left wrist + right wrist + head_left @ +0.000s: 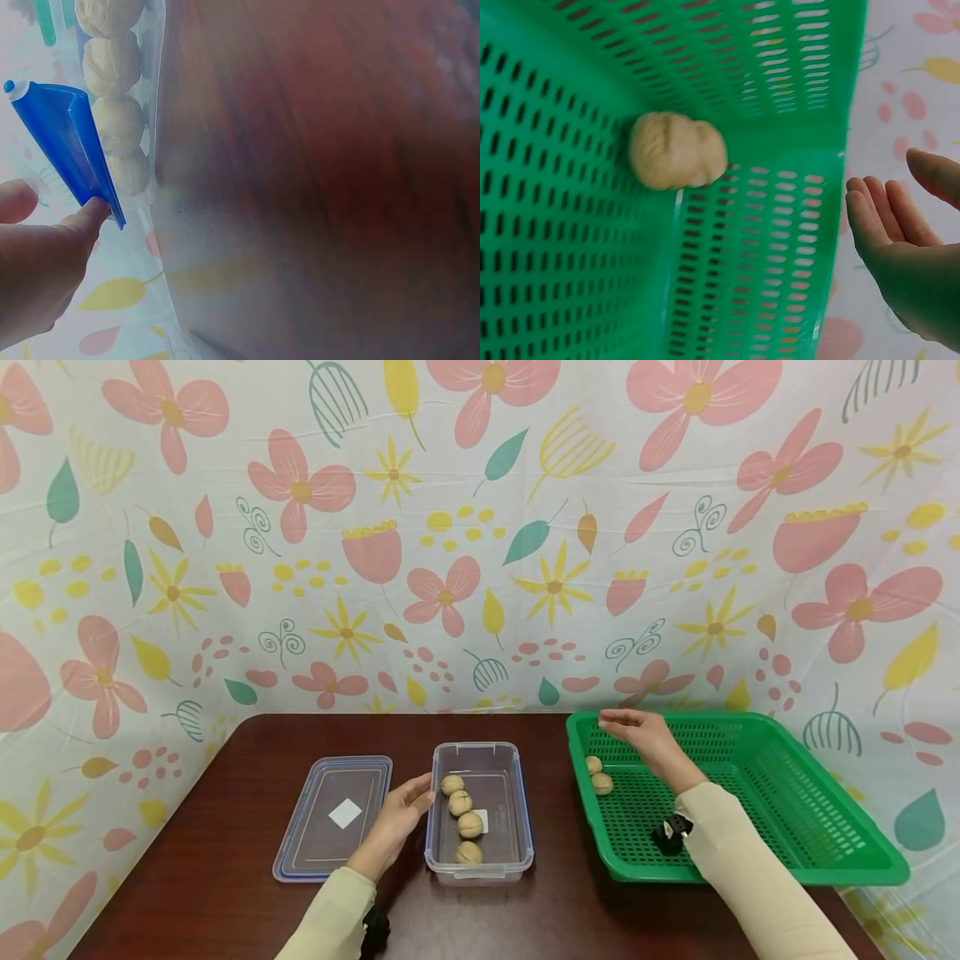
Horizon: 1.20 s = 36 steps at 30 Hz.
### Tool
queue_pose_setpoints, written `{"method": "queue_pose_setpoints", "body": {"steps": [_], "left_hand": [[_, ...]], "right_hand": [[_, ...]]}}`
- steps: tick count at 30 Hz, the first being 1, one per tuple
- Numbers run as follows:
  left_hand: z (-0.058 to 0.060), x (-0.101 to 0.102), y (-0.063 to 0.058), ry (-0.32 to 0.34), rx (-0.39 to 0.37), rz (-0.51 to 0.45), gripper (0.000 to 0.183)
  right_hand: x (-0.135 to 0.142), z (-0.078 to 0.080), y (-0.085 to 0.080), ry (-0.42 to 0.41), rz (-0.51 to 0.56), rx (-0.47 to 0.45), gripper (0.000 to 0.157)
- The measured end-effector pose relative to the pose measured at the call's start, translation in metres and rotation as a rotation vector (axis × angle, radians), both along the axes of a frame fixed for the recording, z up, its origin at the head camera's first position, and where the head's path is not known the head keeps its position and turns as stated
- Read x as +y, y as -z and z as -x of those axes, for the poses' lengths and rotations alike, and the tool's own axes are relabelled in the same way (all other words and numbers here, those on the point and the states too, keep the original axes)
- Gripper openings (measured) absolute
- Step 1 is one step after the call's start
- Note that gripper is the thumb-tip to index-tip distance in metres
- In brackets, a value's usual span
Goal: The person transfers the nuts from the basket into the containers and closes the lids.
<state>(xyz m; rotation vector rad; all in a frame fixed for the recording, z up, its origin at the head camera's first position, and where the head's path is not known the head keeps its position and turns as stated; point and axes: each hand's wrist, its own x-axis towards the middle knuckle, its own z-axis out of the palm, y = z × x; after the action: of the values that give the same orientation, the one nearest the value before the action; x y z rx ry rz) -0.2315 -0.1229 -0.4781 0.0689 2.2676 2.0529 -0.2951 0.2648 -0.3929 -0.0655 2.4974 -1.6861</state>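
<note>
My left hand [400, 821] is at the left side of a clear plastic box [480, 867], its fingertips touching the rim. In the left wrist view, a finger of this hand [45, 262] touches a blue latch flap [67, 142] on the box. Several walnuts [470, 823] lie in a row inside the box, also seen as pale walnuts [112, 66] up close. Over the left part of a green basket [750, 858] is my right hand [648, 743], holding nothing, fingers extended. Two walnuts [671, 150] touch each other in a basket corner.
A clear lid [330, 843] with blue edging and a white label lies left of the box. All stand on a dark reddish-brown table [210, 852]. Behind it hangs a flower-patterned cloth [465, 677]. The basket's right side reaches the table's right edge.
</note>
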Motion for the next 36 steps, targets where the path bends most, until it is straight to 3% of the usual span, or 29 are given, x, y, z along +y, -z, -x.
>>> {"method": "queue_pose_setpoints", "body": {"steps": [15,23,36], "left_hand": [[0.0,0.001,0.001,-0.01,-0.015,0.01,0.044],[0.001,0.0,0.001,-0.006,0.006,0.01,0.045],[0.001,0.0,0.001,-0.009,-0.001,0.009,0.044]], "right_hand": [[0.013,0.007,0.028,-0.046,-0.103,-0.082,0.057],[0.024,0.013,0.038,-0.148,-0.041,-0.132,0.054],[0.033,0.017,0.052,-0.244,-0.102,-0.256,0.049]]}}
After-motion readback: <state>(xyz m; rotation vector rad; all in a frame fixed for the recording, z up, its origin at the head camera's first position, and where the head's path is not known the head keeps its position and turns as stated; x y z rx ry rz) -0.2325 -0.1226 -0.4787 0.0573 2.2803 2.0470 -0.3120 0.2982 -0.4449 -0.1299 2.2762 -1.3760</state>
